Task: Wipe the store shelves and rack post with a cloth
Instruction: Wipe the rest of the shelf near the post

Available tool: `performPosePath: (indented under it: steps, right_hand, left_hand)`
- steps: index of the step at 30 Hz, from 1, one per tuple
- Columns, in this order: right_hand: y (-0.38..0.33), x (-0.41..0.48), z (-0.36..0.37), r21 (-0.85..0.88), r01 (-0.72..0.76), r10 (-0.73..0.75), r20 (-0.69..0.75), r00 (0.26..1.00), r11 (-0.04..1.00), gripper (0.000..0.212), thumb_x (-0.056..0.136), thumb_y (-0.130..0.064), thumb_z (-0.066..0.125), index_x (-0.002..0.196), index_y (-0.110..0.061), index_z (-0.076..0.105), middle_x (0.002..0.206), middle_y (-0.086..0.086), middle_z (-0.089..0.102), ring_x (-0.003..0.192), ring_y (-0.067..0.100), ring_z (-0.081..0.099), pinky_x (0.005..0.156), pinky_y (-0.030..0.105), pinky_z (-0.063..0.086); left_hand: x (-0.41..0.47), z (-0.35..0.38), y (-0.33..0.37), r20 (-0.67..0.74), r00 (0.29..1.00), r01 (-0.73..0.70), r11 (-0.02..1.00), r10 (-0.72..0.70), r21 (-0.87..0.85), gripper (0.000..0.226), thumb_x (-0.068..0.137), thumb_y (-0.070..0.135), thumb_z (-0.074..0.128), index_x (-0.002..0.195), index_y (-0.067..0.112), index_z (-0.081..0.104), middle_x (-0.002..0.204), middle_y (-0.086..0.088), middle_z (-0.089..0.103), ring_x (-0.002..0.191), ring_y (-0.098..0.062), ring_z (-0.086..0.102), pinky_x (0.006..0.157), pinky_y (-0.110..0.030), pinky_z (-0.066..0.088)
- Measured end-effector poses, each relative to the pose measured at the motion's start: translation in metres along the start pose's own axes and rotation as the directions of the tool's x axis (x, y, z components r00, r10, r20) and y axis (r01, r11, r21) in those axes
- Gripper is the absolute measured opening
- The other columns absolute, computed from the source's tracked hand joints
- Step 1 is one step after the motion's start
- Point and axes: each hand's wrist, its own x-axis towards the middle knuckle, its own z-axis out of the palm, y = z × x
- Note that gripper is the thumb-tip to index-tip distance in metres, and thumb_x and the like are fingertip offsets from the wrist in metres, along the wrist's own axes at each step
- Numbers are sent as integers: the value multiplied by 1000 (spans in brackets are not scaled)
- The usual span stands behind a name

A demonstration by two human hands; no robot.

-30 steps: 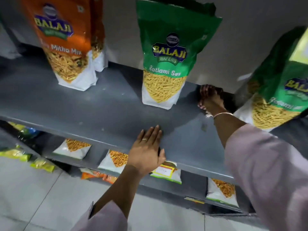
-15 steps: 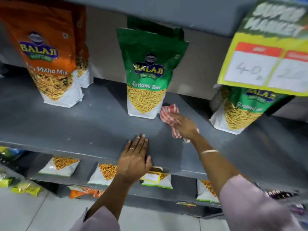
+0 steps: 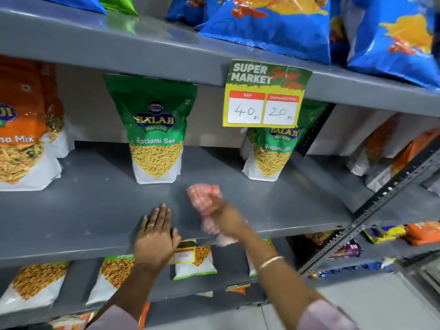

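Two hands | right hand grip closed on cloth | left hand flat on shelf

On the shelf, I see my left hand left of the cloth; a snack pouch stands behind the cloth.

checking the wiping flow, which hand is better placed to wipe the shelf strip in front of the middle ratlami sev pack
Right. The right hand already grips the red checked cloth on the middle shelf just below that pack; the left hand lies flat, empty.
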Motion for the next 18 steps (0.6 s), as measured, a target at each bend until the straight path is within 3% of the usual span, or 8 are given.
performPosePath:
  steps: [2,4,7,11,13,15,16,18]
  right_hand:
    - [-17,4,27,-159,109,-108,19,994,981,49,99,-18,32,148,-18,31,159,6,27,146,25,27,118,37,20]
    - [1,3,18,-253,-33,77,166,983,967,56,102,-17,30,153,-25,7,163,0,-3,151,20,2,122,35,10]
    - [67,-10,-20,-257,-283,311,75,947,924,66,97,-13,42,153,-22,9,163,4,-1,151,28,3,122,39,17]
    - [134,-6,-39,-295,-539,569,18,822,789,82,91,-31,51,153,-21,-1,162,9,-10,149,34,-10,123,49,7]
    - [117,6,-21,-367,-321,382,103,919,873,87,89,-34,52,152,-26,-7,160,2,-21,148,32,-18,119,57,14]
    - [94,7,-14,-285,-63,121,191,974,956,71,97,-31,40,152,-26,-5,158,-4,-21,148,23,-19,122,49,10]
    - [95,6,-13,-220,-1,49,213,976,976,63,99,-31,35,153,-26,2,161,-5,-12,150,21,-12,124,43,10]
    - [120,-1,-34,-113,-67,84,148,985,991,60,97,-30,39,152,-32,15,163,-5,5,151,19,4,123,42,16]
  left_hand:
    - [1,2,-1,-26,1000,-9,1000,9,-5,59,77,29,31,105,-7,67,115,-23,64,103,-36,63,94,-47,40]
    - [2,3,-1,-15,1000,-15,1000,14,-3,58,78,28,31,106,-8,67,115,-24,64,103,-38,63,91,-50,45]
    - [0,0,-2,4,1000,-10,1000,10,-14,58,80,29,31,107,-10,65,116,-26,63,103,-40,62,90,-54,45]
    - [10,-13,26,-50,998,-41,998,39,-43,61,86,34,30,115,-12,59,124,-27,57,110,-40,59,91,-55,44]
    - [23,-15,62,-76,995,-75,995,70,-64,64,91,38,26,120,-11,56,129,-26,54,115,-39,56,94,-53,43]
    - [36,-14,106,-56,995,-85,993,80,-84,74,98,46,11,124,-9,53,132,-24,52,118,-37,54,96,-51,41]
    - [40,-10,127,-42,996,-87,992,83,-88,80,98,49,3,125,-8,53,133,-24,51,119,-37,53,97,-51,41]
    - [46,2,165,-39,996,-84,993,81,-79,83,97,50,-3,127,-7,51,135,-23,50,120,-36,52,98,-51,41]
